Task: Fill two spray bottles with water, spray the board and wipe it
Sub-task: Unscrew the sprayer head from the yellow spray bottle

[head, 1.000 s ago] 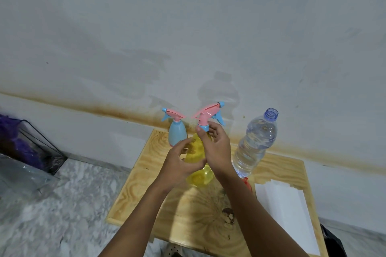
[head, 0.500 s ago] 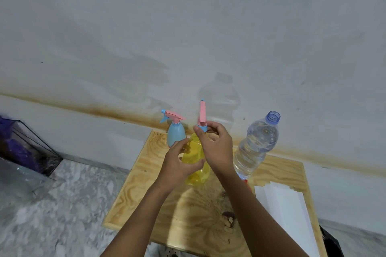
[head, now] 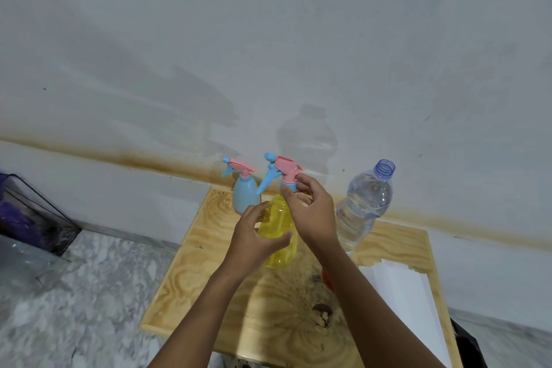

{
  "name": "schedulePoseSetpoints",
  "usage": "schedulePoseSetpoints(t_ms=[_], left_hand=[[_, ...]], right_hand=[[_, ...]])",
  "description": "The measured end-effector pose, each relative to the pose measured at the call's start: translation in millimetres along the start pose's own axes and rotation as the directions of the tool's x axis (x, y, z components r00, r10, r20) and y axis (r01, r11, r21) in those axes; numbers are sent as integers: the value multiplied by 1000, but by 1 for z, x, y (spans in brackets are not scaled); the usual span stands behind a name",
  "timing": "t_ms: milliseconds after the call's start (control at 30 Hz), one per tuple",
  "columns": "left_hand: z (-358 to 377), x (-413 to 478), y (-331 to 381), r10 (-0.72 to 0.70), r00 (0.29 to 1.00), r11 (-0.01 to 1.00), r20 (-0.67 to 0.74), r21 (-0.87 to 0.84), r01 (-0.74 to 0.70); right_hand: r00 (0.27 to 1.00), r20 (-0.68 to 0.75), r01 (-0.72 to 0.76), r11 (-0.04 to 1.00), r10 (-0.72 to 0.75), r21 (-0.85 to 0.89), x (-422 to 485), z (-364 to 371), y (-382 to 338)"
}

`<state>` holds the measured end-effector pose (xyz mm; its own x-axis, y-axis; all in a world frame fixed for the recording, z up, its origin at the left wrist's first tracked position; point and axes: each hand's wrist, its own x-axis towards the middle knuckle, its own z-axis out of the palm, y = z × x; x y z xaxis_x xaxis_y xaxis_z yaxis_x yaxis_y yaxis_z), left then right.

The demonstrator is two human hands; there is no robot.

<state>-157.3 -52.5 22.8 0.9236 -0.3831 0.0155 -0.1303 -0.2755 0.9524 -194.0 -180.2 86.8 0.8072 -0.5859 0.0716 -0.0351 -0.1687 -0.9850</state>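
A yellow spray bottle (head: 279, 228) stands on the wooden board (head: 215, 287). My left hand (head: 257, 236) wraps its body. My right hand (head: 310, 212) pinches the collar of its pink and blue spray head (head: 280, 170), whose nozzle points left. A blue spray bottle (head: 243, 191) with a pink head stands behind, by the wall. An uncapped clear water bottle (head: 363, 206) holding water leans at the right of my right hand.
White paper sheets (head: 409, 299) lie on the board's right side. A small red thing (head: 326, 278) shows beside my right forearm. Dirt specks (head: 322, 312) mark the board's middle. A dark bin with purple contents (head: 27, 215) sits left on the marble floor.
The spray head on the yellow bottle has turned under my right fingers: its nozzle pointed right, then away, and now points left. My left hand kept hold of the bottle.
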Motion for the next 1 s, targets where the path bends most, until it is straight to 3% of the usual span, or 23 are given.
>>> schedulePoseSetpoints(t_ms=[300,567,833,900,1000], left_hand=[[7,-3,-11,0,1000,1000,20,-10,1],[8,-15,-40,-97,989,995,115,29,94],[17,-29,-72,-190,974,979,125,95,179],[18,-33,-78,-204,972,976,114,101,193],[17,-38,-86,-218,971,973,97,103,208]], right_hand=[[999,34,24,999,-22,-43,0,-8,1],[998,-53,45,990,-39,131,15,-31,-20],[972,-174,181,976,-159,123,24,-55,-44],[977,-144,166,984,-155,71,27,-61,-40],[1000,-13,23,995,-24,-102,24,-60,-14]])
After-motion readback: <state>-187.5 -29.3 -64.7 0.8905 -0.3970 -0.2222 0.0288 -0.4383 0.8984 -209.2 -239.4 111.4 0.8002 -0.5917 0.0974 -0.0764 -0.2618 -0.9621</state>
